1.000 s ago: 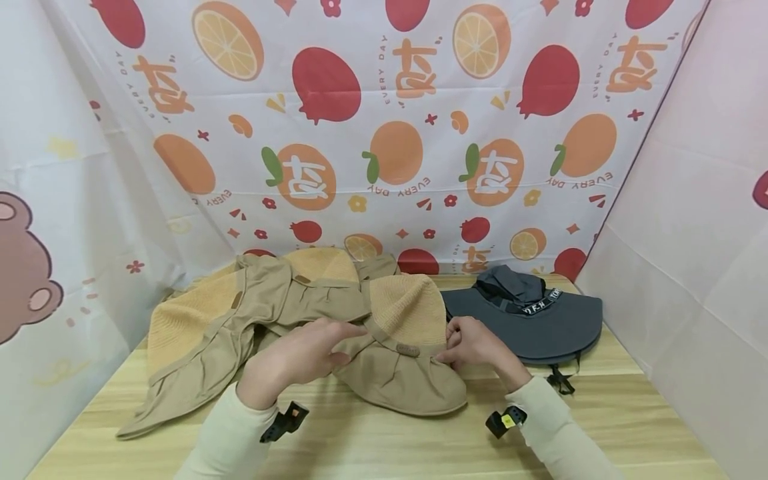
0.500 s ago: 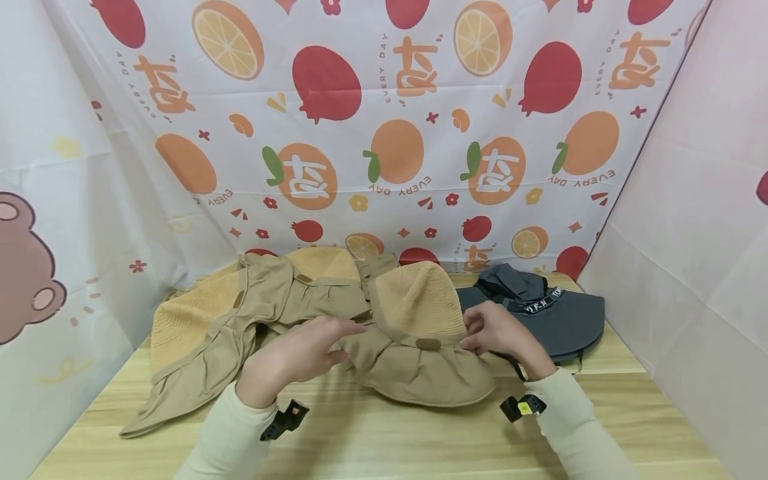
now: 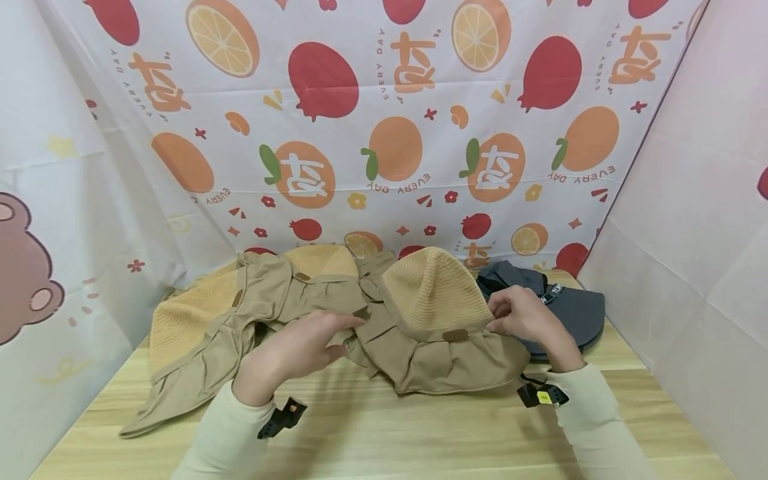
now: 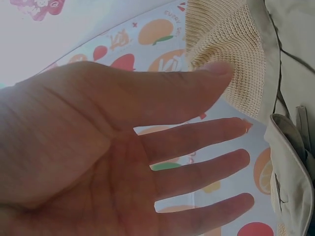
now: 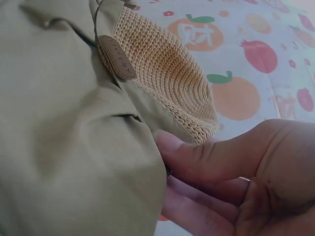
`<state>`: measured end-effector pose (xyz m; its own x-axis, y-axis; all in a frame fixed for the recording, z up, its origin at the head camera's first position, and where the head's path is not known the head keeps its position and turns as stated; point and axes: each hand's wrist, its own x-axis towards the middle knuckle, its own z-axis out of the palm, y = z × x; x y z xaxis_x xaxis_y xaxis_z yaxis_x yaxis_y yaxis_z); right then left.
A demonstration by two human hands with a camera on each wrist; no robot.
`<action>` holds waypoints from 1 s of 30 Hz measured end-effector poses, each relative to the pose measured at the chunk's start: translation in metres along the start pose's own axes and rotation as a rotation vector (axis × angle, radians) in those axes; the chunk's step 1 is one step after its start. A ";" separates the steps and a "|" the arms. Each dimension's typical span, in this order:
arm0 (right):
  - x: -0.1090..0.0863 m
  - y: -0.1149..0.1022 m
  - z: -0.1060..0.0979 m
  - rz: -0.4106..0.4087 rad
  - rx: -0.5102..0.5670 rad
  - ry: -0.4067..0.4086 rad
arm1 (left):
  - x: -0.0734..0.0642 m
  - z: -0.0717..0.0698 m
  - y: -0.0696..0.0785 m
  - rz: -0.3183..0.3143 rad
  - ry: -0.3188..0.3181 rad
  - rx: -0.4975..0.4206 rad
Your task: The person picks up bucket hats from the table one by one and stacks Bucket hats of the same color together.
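Observation:
A sun hat (image 3: 438, 293) with a woven straw crown, khaki cloth brim and small brown label stands in the middle of the head view. My right hand (image 3: 528, 317) pinches it where crown meets brim, on its right side; in the right wrist view the thumb (image 5: 179, 152) presses the cloth while the fingertips go out of sight behind it. My left hand (image 3: 297, 350) hovers just left of the brim, its fingers extended and holding nothing. In the left wrist view its thumb and fingers are spread apart, with straw and khaki cloth beyond them.
Similar straw-and-khaki hats (image 3: 192, 320) lie overlapping on the left and at the back of the wooden table (image 3: 384, 440). A dark grey wide-brimmed hat (image 3: 576, 320) lies at the right, partly behind my right hand. Fruit-printed cloth (image 3: 390, 220) hangs behind, with pale cloth walls on both sides.
My right hand has moved right and slightly up, drawing the straw sun hat with it. The hat now overlaps more of the dark grey hat. My left hand has barely moved.

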<state>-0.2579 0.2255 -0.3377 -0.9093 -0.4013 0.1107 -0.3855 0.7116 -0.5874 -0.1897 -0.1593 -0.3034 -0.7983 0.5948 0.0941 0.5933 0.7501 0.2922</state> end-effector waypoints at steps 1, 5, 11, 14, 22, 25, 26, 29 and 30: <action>-0.001 -0.001 -0.002 -0.003 -0.017 0.015 | 0.000 -0.001 0.000 -0.002 0.003 -0.007; -0.005 -0.007 -0.008 0.007 -0.066 0.072 | 0.000 -0.001 -0.001 0.003 0.017 -0.022; -0.012 -0.016 -0.015 -0.009 -0.097 0.139 | 0.001 0.000 -0.002 0.020 0.027 -0.013; -0.016 -0.020 -0.017 -0.016 -0.114 0.172 | 0.001 0.001 -0.004 0.027 0.023 -0.016; -0.026 -0.028 -0.024 -0.006 -0.164 0.237 | 0.001 0.000 -0.004 0.033 0.046 -0.006; -0.028 -0.030 -0.026 -0.002 -0.171 0.266 | 0.000 -0.001 -0.005 0.034 0.053 -0.002; -0.028 -0.030 -0.027 -0.001 -0.173 0.275 | 0.000 -0.001 -0.005 0.036 0.056 -0.002; -0.032 -0.033 -0.029 -0.006 -0.179 0.302 | -0.001 -0.002 -0.006 0.045 0.064 -0.002; -0.033 -0.034 -0.030 -0.015 -0.188 0.314 | -0.001 -0.002 -0.006 0.049 0.066 -0.001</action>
<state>-0.2194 0.2315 -0.2974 -0.8961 -0.2363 0.3758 -0.3943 0.8125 -0.4293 -0.1925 -0.1649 -0.3034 -0.7736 0.6102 0.1708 0.6316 0.7203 0.2868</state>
